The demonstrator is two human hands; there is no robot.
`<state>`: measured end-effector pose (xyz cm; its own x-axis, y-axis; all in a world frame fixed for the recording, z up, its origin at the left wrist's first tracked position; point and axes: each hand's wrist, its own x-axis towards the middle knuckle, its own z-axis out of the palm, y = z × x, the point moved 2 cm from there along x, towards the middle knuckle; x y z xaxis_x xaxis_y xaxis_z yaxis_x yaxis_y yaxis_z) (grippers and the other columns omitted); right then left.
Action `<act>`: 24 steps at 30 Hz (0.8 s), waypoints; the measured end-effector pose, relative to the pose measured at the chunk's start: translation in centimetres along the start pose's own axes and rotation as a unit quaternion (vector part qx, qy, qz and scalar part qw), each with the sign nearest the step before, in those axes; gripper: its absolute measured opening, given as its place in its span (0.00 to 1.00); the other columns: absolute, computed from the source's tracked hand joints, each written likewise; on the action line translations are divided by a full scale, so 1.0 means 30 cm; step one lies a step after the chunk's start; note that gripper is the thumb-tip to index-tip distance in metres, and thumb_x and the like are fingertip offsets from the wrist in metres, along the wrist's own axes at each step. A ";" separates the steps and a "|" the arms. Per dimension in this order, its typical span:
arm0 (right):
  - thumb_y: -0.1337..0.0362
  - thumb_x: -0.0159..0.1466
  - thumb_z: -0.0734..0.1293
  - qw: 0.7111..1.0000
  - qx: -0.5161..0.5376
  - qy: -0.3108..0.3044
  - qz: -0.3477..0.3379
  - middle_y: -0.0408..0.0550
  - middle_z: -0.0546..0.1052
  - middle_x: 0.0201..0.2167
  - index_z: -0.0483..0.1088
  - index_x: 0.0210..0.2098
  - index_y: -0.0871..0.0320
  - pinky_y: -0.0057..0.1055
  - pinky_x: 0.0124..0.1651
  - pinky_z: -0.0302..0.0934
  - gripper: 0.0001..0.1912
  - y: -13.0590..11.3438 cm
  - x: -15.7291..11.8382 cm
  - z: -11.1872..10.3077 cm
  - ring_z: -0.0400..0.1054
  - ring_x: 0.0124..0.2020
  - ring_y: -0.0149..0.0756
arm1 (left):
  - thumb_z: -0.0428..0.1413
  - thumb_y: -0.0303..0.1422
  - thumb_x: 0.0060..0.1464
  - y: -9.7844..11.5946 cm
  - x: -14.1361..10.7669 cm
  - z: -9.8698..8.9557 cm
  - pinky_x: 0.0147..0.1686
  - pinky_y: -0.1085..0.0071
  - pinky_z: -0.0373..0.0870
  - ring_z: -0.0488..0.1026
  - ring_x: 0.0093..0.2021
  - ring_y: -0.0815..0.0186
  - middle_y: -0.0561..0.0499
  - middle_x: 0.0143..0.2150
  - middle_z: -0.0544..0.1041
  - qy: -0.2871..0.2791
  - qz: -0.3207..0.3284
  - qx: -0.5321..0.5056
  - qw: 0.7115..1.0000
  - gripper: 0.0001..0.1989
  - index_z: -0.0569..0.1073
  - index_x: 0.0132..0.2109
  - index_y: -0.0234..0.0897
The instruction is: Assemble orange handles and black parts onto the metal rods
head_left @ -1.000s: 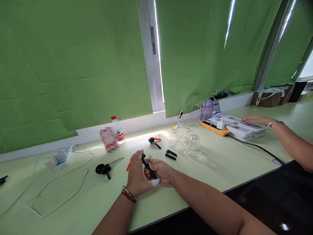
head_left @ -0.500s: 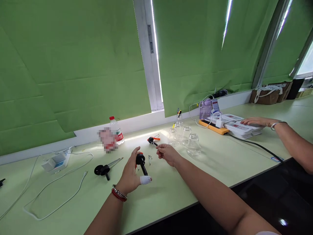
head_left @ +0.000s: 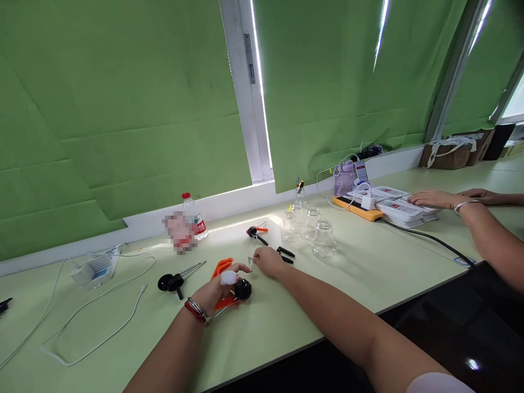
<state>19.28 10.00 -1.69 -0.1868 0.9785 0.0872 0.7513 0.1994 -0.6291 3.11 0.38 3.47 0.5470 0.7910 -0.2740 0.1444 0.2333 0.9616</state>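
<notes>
My left hand [head_left: 216,292], with a white wrap on its thumb, is closed around an orange and black tool [head_left: 242,290] that has a round black knob. My right hand [head_left: 267,261] is just to the right, fingers pinched together at small metal screws [head_left: 250,264] on the table; whether one is between the fingertips is too small to tell. Two black handle pieces [head_left: 285,254] lie beyond the right hand. Farther back rests another black and orange tool [head_left: 254,234]. Left of my left hand lies a black part with metal rods [head_left: 176,282].
Several glass jars [head_left: 325,240] stand right of centre, with an orange power strip [head_left: 358,209] behind. Another person's hands [head_left: 436,198] rest by stacked papers [head_left: 401,212]. A bottle [head_left: 200,221] stands at the back; a white cable [head_left: 110,295] lies left on the table [head_left: 368,278].
My left hand has closed and turned over the tool, bringing its knob lower. My right hand has moved slightly toward me and left. The black handle pieces now show. Another person's second hand has appeared.
</notes>
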 end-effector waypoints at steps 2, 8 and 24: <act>0.61 0.59 0.65 1.000 -0.018 0.009 0.011 0.50 0.77 0.36 0.74 0.34 0.56 0.28 0.35 0.56 0.08 0.000 0.003 0.008 0.70 0.39 0.39 | 0.53 0.42 0.45 0.003 0.012 -0.006 0.25 0.70 0.65 0.72 0.31 0.62 0.47 0.35 0.73 -0.010 -0.019 -0.016 1.000 0.26 0.62 0.51 0.39; 0.62 0.57 0.67 0.998 -0.052 0.018 0.026 0.47 0.77 0.38 0.74 0.34 0.53 0.27 0.33 0.55 0.06 -0.001 0.006 0.018 0.70 0.40 0.38 | 0.50 0.43 0.48 0.016 0.041 -0.008 0.22 0.70 0.64 0.72 0.28 0.61 0.47 0.31 0.74 -0.026 -0.040 -0.019 0.999 0.27 0.62 0.54 0.38; 0.66 0.54 0.67 0.998 -0.029 0.014 0.048 0.47 0.77 0.37 0.73 0.34 0.54 0.27 0.32 0.54 0.07 0.005 0.012 0.014 0.69 0.39 0.38 | 0.50 0.49 0.47 0.002 0.040 -0.036 0.24 0.69 0.66 0.73 0.29 0.60 0.45 0.35 0.75 -0.047 -0.044 -0.060 0.996 0.27 0.63 0.51 0.39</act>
<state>19.05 10.37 -2.07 -0.0950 0.9942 0.0506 0.8006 0.1065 -0.5897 2.88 1.95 3.18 0.6127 0.7094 -0.3484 0.0988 0.3686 0.9243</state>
